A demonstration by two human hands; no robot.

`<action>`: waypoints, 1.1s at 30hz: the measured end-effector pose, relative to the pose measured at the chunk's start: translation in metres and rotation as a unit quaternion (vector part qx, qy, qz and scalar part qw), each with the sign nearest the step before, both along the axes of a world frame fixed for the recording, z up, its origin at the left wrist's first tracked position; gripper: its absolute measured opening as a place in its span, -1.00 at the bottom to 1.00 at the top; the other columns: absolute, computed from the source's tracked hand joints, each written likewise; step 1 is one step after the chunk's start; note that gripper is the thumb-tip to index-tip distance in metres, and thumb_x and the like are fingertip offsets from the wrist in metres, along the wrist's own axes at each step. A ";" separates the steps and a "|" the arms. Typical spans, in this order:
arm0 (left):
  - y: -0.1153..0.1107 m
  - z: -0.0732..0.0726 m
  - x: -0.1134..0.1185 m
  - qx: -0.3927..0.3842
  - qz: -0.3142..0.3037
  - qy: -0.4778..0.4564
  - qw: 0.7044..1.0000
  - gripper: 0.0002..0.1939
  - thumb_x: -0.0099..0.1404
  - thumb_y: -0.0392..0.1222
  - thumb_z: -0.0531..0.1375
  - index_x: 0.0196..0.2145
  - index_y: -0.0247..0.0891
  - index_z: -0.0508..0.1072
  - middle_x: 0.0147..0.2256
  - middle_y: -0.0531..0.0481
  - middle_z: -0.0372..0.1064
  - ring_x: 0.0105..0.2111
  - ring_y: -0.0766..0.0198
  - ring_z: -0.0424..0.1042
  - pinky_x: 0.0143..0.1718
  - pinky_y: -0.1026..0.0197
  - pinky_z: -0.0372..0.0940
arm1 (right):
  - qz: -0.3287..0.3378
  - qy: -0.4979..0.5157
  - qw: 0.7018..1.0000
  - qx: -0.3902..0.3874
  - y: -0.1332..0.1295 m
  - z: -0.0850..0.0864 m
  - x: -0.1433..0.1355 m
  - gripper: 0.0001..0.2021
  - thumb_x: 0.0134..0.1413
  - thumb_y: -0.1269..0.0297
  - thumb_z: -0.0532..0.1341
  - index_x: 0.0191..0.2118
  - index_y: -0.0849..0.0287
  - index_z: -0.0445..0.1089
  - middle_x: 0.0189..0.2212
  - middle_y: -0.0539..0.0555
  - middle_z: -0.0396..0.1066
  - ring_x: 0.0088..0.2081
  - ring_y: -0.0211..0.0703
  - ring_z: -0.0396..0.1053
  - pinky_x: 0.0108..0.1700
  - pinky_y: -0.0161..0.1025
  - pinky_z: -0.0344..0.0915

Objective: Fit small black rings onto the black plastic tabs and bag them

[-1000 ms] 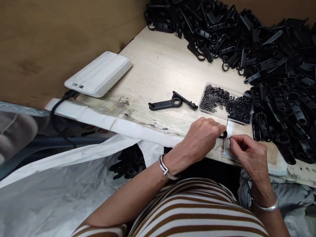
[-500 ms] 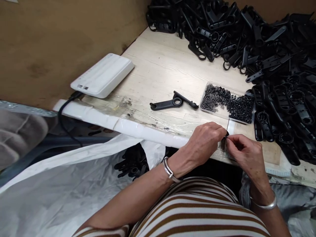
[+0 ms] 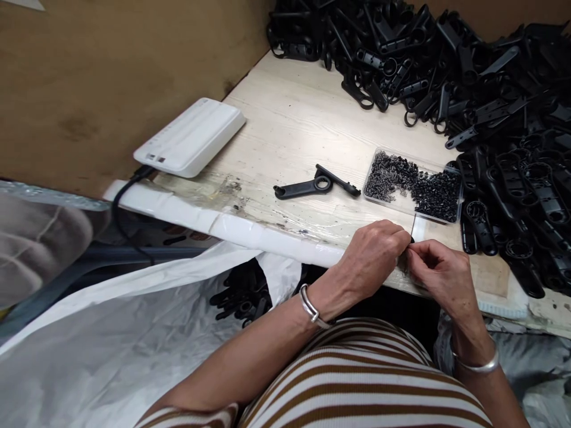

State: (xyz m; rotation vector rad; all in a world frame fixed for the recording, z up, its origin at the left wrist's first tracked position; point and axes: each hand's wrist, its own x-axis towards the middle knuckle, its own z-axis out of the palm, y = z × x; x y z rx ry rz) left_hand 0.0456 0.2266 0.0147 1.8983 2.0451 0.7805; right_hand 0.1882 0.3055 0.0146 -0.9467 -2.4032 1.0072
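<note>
My left hand [image 3: 375,255] is closed at the table's front edge, its fingertips meeting those of my right hand [image 3: 441,270], which is pinched. Between them shows a bit of a small black piece [image 3: 411,241]; most of it is hidden by the fingers. A thin dark rod rises just above the fingertips. Behind the hands lies a clear tray [image 3: 390,205] of tiny springs [image 3: 383,175] and small black parts [image 3: 437,196]. To its left, two black plastic arms [image 3: 303,188] lie touching on the table.
Black plastic parts [image 3: 468,71] are heaped across the back and right of the table [image 3: 285,131]. A white box [image 3: 191,137] with a black cable sits at the left. Below the edge hangs a white bag [image 3: 134,333] beside more black parts [image 3: 244,297].
The view has shifted slightly. My two hands stay together at the same spot, with my right fingertips a little closer in around the small piece.
</note>
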 end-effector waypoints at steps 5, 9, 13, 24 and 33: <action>-0.008 0.012 -0.006 -0.027 0.002 -0.007 1.000 -0.73 0.23 -0.56 0.04 -0.32 -0.33 0.47 -0.35 -0.04 0.49 -0.32 0.23 0.47 -0.27 0.23 0.35 | -0.003 0.000 0.999 -0.034 0.002 0.000 0.002 -0.84 0.08 0.27 0.19 -0.45 0.20 0.43 -0.68 -0.06 0.34 -0.66 -0.36 0.23 -0.61 -0.43 0.17; -0.022 0.015 -0.014 0.014 0.019 0.029 0.999 -0.88 0.26 -0.40 0.18 -0.24 -0.28 0.45 -0.29 -0.06 0.51 -0.27 0.17 0.49 -0.17 0.14 0.38 | -0.012 -0.003 0.997 -0.070 0.004 0.001 0.005 -0.82 0.08 0.24 0.20 -0.44 0.21 0.45 -0.70 -0.06 0.33 -0.67 -0.34 0.24 -0.61 -0.42 0.20; -0.031 0.007 -0.017 0.014 0.035 0.025 0.999 -0.83 0.22 -0.42 0.22 -0.23 -0.24 0.45 -0.25 -0.04 0.52 -0.24 0.19 0.50 -0.18 0.18 0.41 | -0.025 0.004 0.997 -0.074 0.005 0.003 0.007 -0.81 0.08 0.22 0.21 -0.43 0.22 0.46 -0.71 -0.05 0.33 -0.69 -0.33 0.24 -0.62 -0.40 0.19; -0.031 0.000 -0.008 0.037 0.019 -0.019 0.999 -0.82 0.23 -0.49 0.17 -0.25 -0.29 0.44 -0.24 -0.08 0.49 -0.20 0.19 0.45 -0.13 0.16 0.40 | -0.011 -0.031 0.998 0.062 0.003 0.005 0.012 -0.84 0.12 0.26 0.20 -0.41 0.18 0.46 -0.63 -0.04 0.40 -0.60 -0.31 0.32 -0.54 -0.39 0.25; -0.031 -0.001 -0.008 0.038 0.016 -0.028 0.999 -0.83 0.22 -0.49 0.18 -0.26 -0.31 0.43 -0.23 -0.10 0.48 -0.22 0.17 0.43 -0.16 0.15 0.40 | 0.017 -0.030 0.989 0.145 -0.003 0.011 0.006 -0.87 0.16 0.33 0.19 -0.39 0.18 0.45 -0.54 -0.03 0.45 -0.56 -0.32 0.35 -0.38 -0.37 0.33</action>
